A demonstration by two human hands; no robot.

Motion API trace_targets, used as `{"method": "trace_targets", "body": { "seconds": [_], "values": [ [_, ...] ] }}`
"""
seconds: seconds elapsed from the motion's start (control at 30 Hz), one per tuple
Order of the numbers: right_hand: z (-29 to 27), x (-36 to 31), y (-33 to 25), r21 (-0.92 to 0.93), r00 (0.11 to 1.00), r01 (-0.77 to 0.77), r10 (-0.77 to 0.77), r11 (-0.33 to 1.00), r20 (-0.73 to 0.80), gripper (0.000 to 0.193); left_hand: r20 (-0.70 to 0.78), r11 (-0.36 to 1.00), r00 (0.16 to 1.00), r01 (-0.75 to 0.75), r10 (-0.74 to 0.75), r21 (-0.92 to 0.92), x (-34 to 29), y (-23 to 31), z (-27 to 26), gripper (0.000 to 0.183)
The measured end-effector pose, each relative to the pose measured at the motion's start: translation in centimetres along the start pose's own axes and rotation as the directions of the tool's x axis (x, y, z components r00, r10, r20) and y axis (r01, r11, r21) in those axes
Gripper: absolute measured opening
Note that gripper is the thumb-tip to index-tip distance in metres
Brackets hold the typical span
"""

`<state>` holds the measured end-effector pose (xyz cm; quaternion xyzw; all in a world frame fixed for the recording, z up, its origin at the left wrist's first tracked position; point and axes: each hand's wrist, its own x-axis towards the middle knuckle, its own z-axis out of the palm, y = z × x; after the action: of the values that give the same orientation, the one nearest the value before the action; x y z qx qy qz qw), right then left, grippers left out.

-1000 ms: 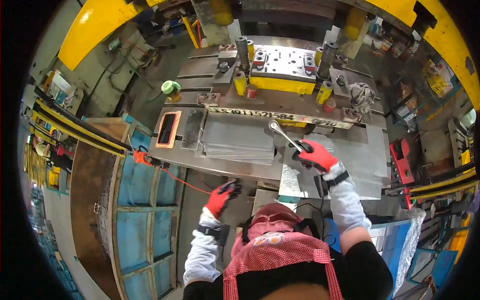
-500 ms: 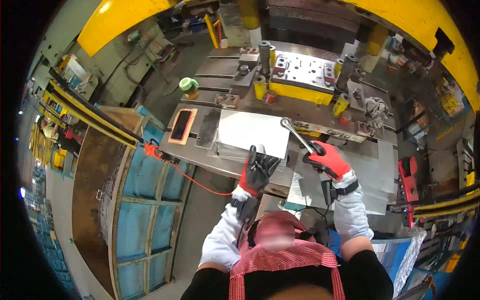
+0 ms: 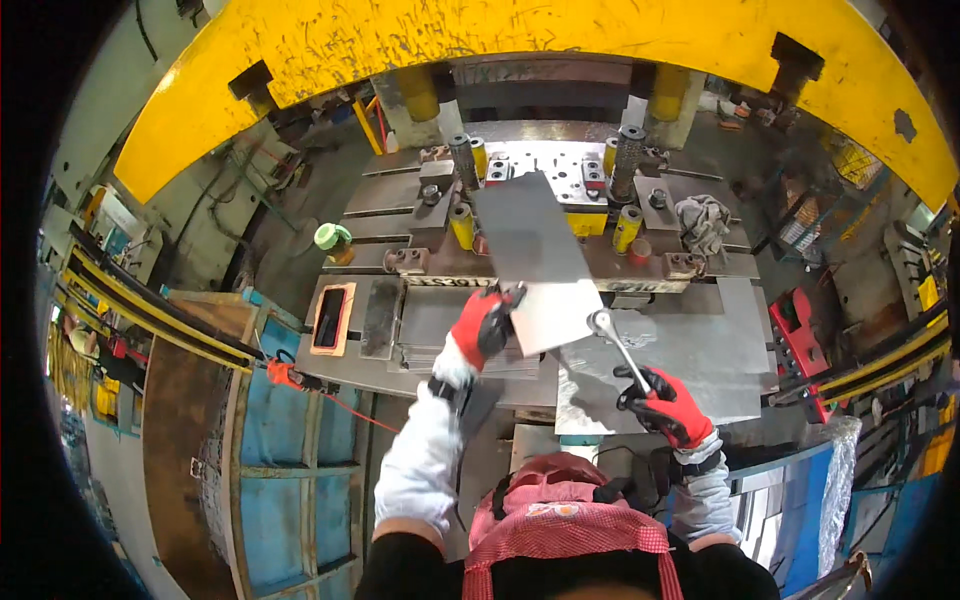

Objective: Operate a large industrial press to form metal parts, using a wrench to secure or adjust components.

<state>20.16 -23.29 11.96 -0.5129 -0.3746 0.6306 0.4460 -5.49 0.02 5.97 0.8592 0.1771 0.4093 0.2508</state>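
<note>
My left hand (image 3: 481,326), in a red and black glove, is closed on the left edge of a thin metal sheet (image 3: 532,236). The sheet is raised and tilted; its far part looks grey and its near part bright. In my right hand (image 3: 668,404), gloved alike, is a silver hand tool (image 3: 622,345) with a straight handle and a round head, like a ratchet wrench. Its head meets the sheet's near right corner, though contact is hard to tell. Left of the sheet lies a stack of metal sheets (image 3: 430,325) on the bench.
Beyond the sheet stands a die (image 3: 590,222) with posts and yellow blocks, below a yellow press frame (image 3: 520,40). A phone (image 3: 330,318), a green-lidded bottle (image 3: 335,240), a grey rag (image 3: 703,225) and a flat plate (image 3: 660,365) lie around. A blue cart (image 3: 275,430) stands left.
The sheet has come up off the stack into my left hand and tilted. My right hand has lowered with the tool. The head view has shifted.
</note>
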Motion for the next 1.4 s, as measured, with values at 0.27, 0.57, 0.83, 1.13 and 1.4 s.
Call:
{"method": "trace_targets", "body": {
  "seconds": [0.27, 0.57, 0.83, 1.13, 1.4],
  "values": [
    [-1.5, 4.8, -0.8, 0.112, 0.988, 0.153, -0.155, 0.982, 0.017, 0.049, 0.214, 0.977, 0.977, -0.032, -0.014, 0.21, 8.6, -8.4, 2.2, 0.021],
    [-1.5, 7.5, -0.8, 0.03, 0.983, 0.184, -0.183, 0.983, -0.026, 0.031, 0.55, -0.235, 0.624, 0.517, -0.555, -0.823, 6.2, -2.5, 3.4, 0.028],
    [-0.9, 7.6, -1.5, 0.015, 0.993, 0.118, -0.118, 0.993, 0.003, 0.038, 0.284, -0.227, 0.714, 0.177, -0.64, -0.958, 5.2, -2.6, 6.0, 0.028],
    [1.2, 6.9, -2.7, 0.124, 0.99, 0.128, -0.119, 0.984, -0.08, 0.027, 0.304, -0.261, 0.708, 0.173, -0.637, -0.95, 5.4, -3.3, 6.2, 0.034],
    [-0.1, 7.1, -1.8, 0.096, 0.993, 0.114, -0.115, 0.989, 0.006, 0.033, 0.294, -0.253, 0.671, 0.161, -0.681, -0.954, 6.0, -1.6, 5.9, 0.034]
  ]
}}
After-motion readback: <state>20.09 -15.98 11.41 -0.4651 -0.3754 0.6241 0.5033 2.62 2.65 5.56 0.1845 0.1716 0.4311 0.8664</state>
